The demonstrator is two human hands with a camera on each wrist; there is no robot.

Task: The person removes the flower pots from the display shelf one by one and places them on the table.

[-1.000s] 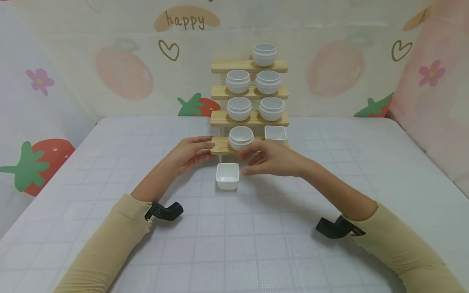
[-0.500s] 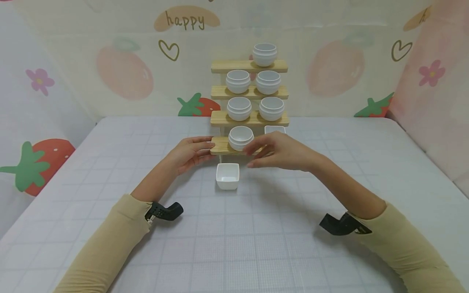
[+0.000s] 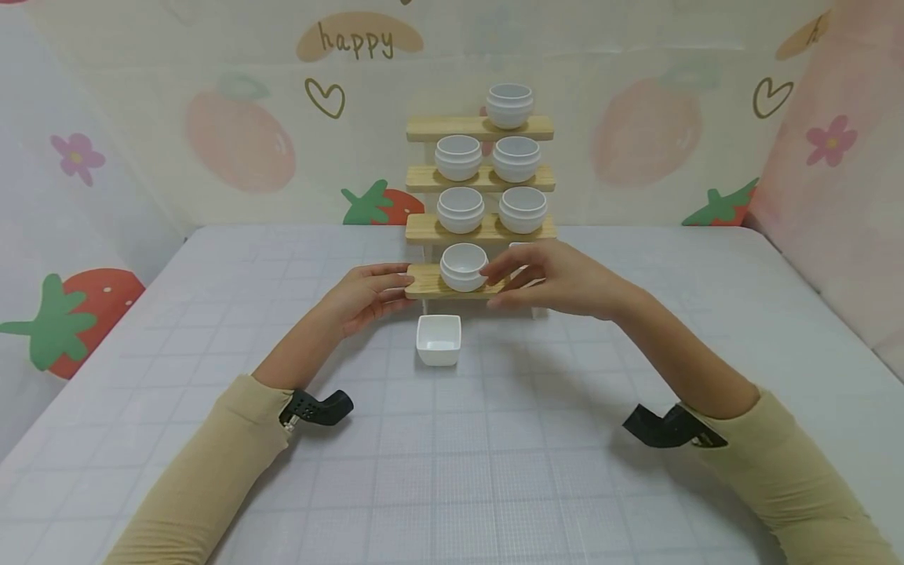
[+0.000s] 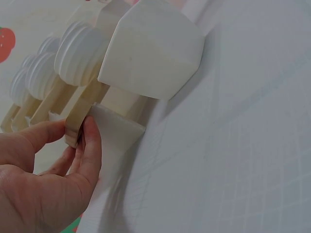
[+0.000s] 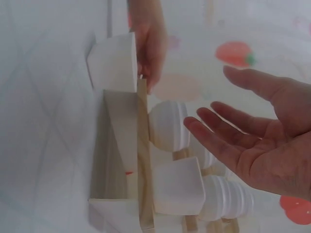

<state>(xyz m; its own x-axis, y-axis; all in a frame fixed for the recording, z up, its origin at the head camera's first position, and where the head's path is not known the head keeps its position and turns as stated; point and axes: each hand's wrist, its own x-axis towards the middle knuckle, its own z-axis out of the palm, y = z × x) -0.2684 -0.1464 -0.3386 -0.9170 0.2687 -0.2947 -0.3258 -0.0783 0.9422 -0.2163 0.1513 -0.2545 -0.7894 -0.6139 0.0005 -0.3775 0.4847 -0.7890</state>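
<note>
A stepped stand with wooden shelves holds several small white bowls. At the left end of the lowest shelf, my left hand pinches the board between thumb and fingers, as the left wrist view shows. A round ribbed bowl sits on that shelf, and a square bowl stands to its right, mostly hidden in the head view. My right hand hovers in front of the shelf's right end with fingers spread and nothing in them. Another square bowl rests on the table before the stand.
More round bowls stand higher up: two on each middle shelf and one bowl at the right of the top shelf. A patterned cloth backdrop rises behind the table.
My right hand has moved up and to the right, away from the square bowl on the table, and now covers most of the other square bowl. My left hand has stayed put.
</note>
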